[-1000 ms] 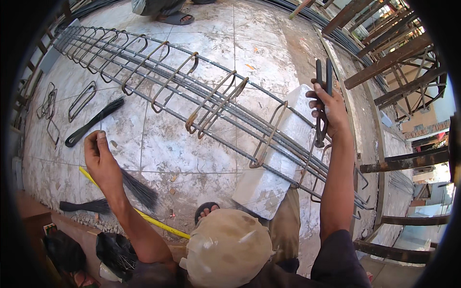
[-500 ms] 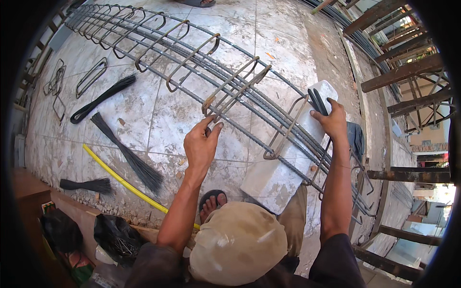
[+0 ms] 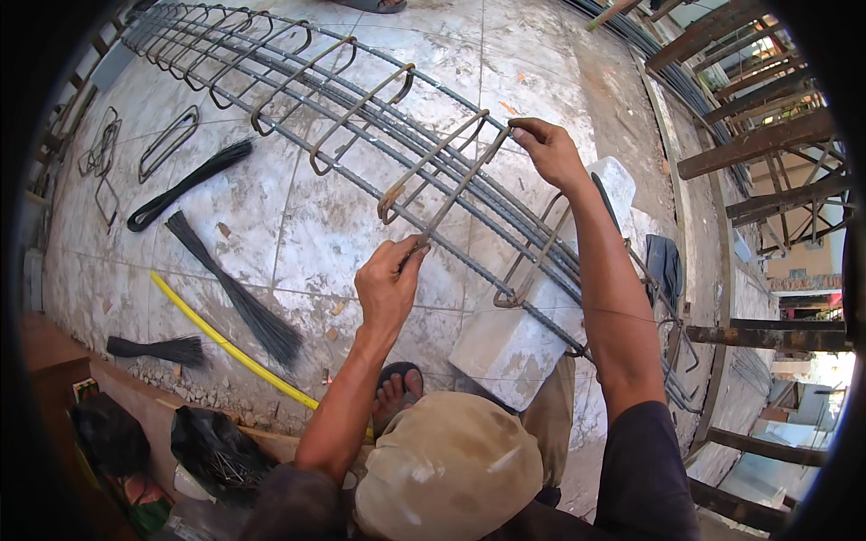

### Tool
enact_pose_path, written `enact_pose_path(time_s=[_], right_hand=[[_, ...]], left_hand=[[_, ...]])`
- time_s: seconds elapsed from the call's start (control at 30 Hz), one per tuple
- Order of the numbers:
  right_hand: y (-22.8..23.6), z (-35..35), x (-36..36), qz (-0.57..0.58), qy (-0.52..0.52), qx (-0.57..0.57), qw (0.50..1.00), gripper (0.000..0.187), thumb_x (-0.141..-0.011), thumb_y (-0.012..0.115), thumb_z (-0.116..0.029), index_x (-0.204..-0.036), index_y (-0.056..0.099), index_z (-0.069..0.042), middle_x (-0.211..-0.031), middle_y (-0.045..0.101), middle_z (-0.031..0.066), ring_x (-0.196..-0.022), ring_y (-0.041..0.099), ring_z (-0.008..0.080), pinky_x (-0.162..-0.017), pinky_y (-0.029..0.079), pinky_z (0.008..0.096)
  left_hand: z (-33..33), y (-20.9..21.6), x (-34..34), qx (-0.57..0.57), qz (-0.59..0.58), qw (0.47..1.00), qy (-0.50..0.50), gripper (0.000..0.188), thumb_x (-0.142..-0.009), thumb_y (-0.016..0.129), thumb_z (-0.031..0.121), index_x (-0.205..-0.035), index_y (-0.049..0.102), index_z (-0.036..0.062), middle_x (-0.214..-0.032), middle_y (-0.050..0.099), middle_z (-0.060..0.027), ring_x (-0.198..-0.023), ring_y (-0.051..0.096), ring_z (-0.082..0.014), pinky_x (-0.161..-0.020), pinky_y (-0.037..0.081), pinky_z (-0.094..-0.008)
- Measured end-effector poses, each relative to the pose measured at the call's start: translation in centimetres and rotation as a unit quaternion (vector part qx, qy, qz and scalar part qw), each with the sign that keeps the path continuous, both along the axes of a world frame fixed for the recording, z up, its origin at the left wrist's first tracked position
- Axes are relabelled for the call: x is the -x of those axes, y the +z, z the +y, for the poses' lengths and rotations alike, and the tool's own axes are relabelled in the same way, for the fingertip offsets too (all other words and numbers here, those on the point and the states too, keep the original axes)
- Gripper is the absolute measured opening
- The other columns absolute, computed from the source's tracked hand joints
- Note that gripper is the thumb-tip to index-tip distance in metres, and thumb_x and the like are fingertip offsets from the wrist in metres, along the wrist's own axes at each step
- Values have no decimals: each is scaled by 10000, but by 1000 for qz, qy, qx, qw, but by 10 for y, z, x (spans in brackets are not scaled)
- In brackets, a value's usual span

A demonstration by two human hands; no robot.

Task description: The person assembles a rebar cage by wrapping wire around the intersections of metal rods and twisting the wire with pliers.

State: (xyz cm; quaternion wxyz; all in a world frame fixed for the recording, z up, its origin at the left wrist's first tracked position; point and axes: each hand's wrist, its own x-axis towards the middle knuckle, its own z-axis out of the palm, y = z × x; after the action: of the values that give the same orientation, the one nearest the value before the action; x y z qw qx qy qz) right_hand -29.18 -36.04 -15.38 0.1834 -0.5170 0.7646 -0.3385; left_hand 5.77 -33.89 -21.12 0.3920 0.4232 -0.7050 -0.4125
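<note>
Several long ribbed steel bars run together from the upper left toward the lower right as one rebar cage (image 3: pixel 361 117), ringed at intervals by rusty rectangular stirrups and lying over the pale tiled floor (image 3: pixel 298 225). I see its near end resting on a white concrete block (image 3: pixel 510 347), just in front of my sandalled foot (image 3: pixel 395 394). On the right stands a row of timber scaffold posts (image 3: pixel 767 144).

Left of the cage, well apart from it, lie a yellow rod (image 3: pixel 230 341), a long bundle of black tie wire (image 3: pixel 230 288), a second curved bundle (image 3: pixel 185 185), a short bundle (image 3: pixel 158 349) and a few loose stirrups (image 3: pixel 167 144).

Between my hands sits one rusty stirrup (image 3: pixel 451 194), tilted across the long bars. My left hand (image 3: pixel 388 290) pinches its lower corner between thumb and fingertips, fingers drawn close. My right hand (image 3: pixel 550 153) grips its upper corner, fingers curled tight round the bar. Both arms reach out over my tan cap (image 3: pixel 446 469).
</note>
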Motion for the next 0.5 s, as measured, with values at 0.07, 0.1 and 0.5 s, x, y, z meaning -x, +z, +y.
enact_pose_path(time_s=[0.07,0.1,0.5], right_hand=[[-4,-1,1,0,5,11,1000,295,-1001,663,-220,-1245,746,-76,-1133,777,155,-1073,728,282,-960,541,386],[-5,-4,-1,-3,6,11,1000,295,-1001,663,-220,-1245,746,-76,-1133,777,155,-1073,728,282,-960,541,386],[-6,-2,10,-38,7,-3,999,218,-1039,658,-125,-1192,733,11,-1032,758,53,-944,678,115,-884,542,280]], left_hand=[[-2,-1,-1,4,5,1000,-6,194,-911,758,109,-1100,795,85,-760,640,-102,-629,615,-239,-592,463,-355],[-3,-2,-2,10,1,1000,-7,194,-910,757,104,-1099,794,82,-759,638,-102,-629,615,-239,-591,463,-352],[-9,-2,-5,14,-4,999,-30,201,-893,757,83,-1091,794,79,-755,635,-101,-633,620,-241,-584,466,-353]])
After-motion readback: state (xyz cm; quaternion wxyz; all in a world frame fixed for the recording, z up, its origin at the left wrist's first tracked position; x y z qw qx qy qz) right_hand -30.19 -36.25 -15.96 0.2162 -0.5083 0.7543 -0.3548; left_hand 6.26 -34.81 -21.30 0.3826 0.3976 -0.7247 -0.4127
